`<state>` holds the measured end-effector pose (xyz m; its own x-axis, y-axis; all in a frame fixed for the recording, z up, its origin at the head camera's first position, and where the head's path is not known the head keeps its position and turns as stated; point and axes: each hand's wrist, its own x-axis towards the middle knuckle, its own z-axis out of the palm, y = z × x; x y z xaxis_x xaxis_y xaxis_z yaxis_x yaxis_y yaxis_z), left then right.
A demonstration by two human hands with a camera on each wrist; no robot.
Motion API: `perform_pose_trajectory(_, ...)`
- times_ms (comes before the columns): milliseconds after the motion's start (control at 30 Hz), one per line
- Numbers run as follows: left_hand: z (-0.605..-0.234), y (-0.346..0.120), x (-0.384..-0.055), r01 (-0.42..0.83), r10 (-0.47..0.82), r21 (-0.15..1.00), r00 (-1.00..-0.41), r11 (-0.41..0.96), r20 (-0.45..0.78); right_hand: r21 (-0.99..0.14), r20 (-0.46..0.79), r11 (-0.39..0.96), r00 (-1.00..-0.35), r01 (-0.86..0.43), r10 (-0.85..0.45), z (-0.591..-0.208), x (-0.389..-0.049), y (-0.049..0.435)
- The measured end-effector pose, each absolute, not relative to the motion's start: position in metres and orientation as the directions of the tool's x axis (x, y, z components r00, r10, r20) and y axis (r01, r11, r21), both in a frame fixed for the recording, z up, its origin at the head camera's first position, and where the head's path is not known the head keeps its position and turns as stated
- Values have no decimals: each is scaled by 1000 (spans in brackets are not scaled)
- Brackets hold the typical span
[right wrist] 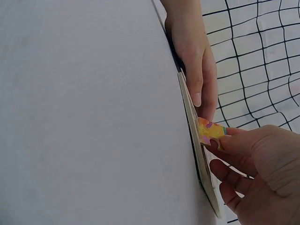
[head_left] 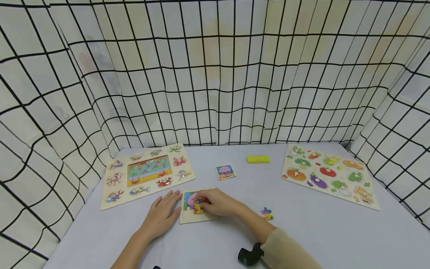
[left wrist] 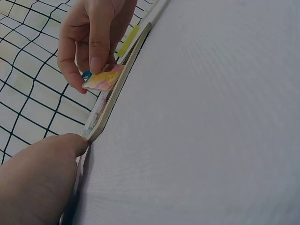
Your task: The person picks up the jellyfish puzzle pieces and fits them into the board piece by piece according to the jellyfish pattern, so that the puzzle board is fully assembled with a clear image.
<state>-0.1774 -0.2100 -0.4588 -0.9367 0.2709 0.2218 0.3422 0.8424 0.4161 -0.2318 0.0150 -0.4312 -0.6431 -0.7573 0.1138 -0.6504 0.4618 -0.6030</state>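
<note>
One puzzle piece (right wrist: pixel 206 131) is pinched between the thumb and fingers of the right hand (head_left: pixel 217 201), tilted over the small wooden tray (head_left: pixel 186 219). The left hand (head_left: pixel 162 215) lies with fingers straight, its thumb at the tray's left edge. Another loose bit (head_left: pixel 267 213) of the puzzle rests on the counter (head_left: pixel 302 228), near the right forearm (head_left: pixel 256 223).

A misfit seems the likeliest trouble: lowered at this slant, the piece could catch a neighbour (head_left: pixel 190 200) and lift it. Without the left hand bracing, a hard push might slide the tray; a careless forearm could knock the loose bit away.
</note>
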Motion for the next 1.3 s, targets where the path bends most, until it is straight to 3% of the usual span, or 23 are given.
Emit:
perform_pose_trajectory(1033, -458, -210, -177, 363, 283, 408, -928, 838, 244, -536, 185, 362, -524, -763, -831, -434, -232, -13)
perform_pose_trajectory(1300, -458, -211, -177, 365, 286, 404, -927, 839, 244, -428, 139, 480, -581, -765, -802, -436, -231, -12)
